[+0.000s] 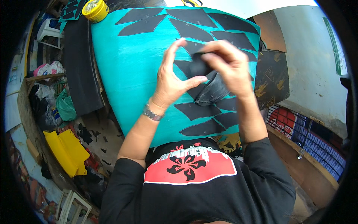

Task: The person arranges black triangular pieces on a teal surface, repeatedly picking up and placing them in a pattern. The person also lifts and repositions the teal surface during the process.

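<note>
Yellow tub (95, 11) first, far L, at the top corner of the teal sheet (130, 74); best left there, well clear of my elbows. Next along, dark cut-outs (141, 28) lie flat on the sheet w/ pale outlines; I'd work above them w/o dragging a cuff or wrist across, so they don't shift.

Then my L hand (168, 79), watch (152, 113) on its wrist: it's open, thumb & fingers spread in a wide C, nothing gripped that I can see. Can't tell if the thumb touches the black piece (198, 67), which is up off the sheet b/w my two hands, blurred. IMO the L hand serves best as a loose steady, thumb under the near edge, no squeezing, so the pc doesn't crease.

Just below it, a curved black thing (213, 91) w/ a scuffed face; I'd give it room so the two don't snag.

Last, R hand (233, 65): thumb & fingertips pinched on the black piece's R side, also blurred. Prob. a light pinch near the edge is plenty; slower wrist = better control. Dark board (271, 80) beyond, out of the way.
</note>
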A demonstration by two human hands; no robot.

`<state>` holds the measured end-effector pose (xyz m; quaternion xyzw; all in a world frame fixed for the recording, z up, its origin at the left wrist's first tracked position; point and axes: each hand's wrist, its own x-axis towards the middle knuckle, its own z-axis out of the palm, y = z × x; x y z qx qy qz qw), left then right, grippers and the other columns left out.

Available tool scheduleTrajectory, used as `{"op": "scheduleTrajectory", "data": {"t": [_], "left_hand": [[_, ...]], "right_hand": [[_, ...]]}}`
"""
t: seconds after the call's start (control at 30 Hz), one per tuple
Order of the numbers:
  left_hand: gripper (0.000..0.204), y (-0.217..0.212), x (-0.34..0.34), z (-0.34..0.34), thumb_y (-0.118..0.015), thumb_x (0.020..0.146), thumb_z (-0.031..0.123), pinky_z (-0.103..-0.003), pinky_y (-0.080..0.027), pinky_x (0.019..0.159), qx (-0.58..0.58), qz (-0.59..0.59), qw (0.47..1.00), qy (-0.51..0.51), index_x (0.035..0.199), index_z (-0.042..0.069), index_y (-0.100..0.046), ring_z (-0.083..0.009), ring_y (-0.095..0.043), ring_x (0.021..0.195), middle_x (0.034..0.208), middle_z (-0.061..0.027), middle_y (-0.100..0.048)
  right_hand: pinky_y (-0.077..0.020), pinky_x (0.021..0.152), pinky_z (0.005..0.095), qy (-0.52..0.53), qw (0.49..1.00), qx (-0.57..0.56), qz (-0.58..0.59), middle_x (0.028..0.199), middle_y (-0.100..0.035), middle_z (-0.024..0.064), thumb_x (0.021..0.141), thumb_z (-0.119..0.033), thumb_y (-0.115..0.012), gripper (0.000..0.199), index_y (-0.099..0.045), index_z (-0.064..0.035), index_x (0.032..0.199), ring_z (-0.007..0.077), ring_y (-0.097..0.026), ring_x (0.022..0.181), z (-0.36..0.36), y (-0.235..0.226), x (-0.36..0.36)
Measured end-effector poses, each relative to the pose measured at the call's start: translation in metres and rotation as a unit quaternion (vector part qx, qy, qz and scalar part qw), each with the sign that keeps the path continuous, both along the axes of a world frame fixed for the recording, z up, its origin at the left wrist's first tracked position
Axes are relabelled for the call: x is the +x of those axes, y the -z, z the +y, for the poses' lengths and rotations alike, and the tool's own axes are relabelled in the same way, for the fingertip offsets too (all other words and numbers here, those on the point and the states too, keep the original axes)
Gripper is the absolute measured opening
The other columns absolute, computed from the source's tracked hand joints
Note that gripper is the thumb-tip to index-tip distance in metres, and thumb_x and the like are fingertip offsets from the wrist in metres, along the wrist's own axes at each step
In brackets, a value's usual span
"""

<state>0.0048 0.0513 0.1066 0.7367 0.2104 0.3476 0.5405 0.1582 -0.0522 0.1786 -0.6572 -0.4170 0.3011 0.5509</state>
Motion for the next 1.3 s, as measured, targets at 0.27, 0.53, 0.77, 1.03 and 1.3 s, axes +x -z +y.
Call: {"op": "scheduleTrajectory", "data": {"t": [0.27, 0.53, 0.77, 1.03, 1.3], "left_hand": [[0.023, 0.028, -0.012, 0.053, -0.067, 0.095, 0.007, -0.031, -0.056, 0.083, -0.509, -0.202, 0.835, -0.055, 0.117, 0.003, -0.063, -0.0150, -0.065, 0.100, 0.111, -0.0065, -0.067], [0.023, 0.072, -0.013, 0.091, -0.068, 0.093, 0.004, -0.036, -0.059, 0.080, -0.439, -0.166, 0.868, -0.160, 0.115, 0.004, -0.063, -0.0199, -0.068, 0.097, 0.111, -0.0083, -0.068], [0.020, 0.089, -0.019, 0.114, -0.070, 0.090, 0.004, -0.035, -0.061, 0.073, -0.421, -0.071, 0.879, -0.213, 0.109, 0.000, -0.066, -0.0217, -0.071, 0.089, 0.107, -0.0111, -0.070], [0.024, 0.055, -0.018, 0.119, -0.077, 0.085, 0.007, -0.029, -0.058, 0.072, -0.274, -0.014, 0.951, -0.141, 0.106, -0.001, -0.068, -0.0144, -0.070, 0.085, 0.100, -0.0086, -0.073], [0.029, 0.012, -0.018, 0.109, -0.086, 0.077, 0.018, -0.025, -0.053, 0.069, -0.204, 0.150, 0.964, 0.078, 0.094, 0.000, -0.073, -0.0070, -0.064, 0.076, 0.085, -0.0017, -0.073]], "right_hand": [[-0.0483, 0.095, 0.0340, -0.095, 0.984, -0.041, 0.142, 0.116, -0.065, 0.0085, 0.084, -0.025, -0.079, 0.067, -0.050, -0.0120, 0.143, 0.0166, -0.058, 0.108, 0.075, 0.079, -0.004], [-0.0509, 0.057, 0.0229, 0.007, 0.967, -0.084, 0.240, 0.081, -0.063, 0.0030, 0.082, 0.003, -0.074, 0.045, -0.059, -0.0013, 0.124, 0.0112, -0.065, 0.066, 0.085, 0.125, 0.007], [-0.0448, 0.052, 0.0221, 0.100, 0.985, -0.052, 0.130, 0.066, -0.055, -0.0005, 0.080, 0.006, -0.074, 0.052, -0.055, -0.0004, 0.128, 0.0069, -0.055, 0.056, 0.115, 0.150, 0.018], [-0.0498, 0.091, 0.0410, 0.103, 0.955, -0.037, -0.276, 0.101, -0.066, 0.0066, 0.072, -0.015, -0.086, 0.072, -0.054, -0.0131, 0.137, 0.0191, -0.060, 0.101, 0.133, 0.119, 0.009], [-0.0542, 0.078, 0.0283, -0.066, 0.995, 0.058, 0.043, 0.092, -0.065, 0.0025, 0.080, 0.001, -0.075, 0.043, -0.066, -0.0082, 0.121, 0.0103, -0.064, 0.085, 0.135, 0.050, -0.005]]}}
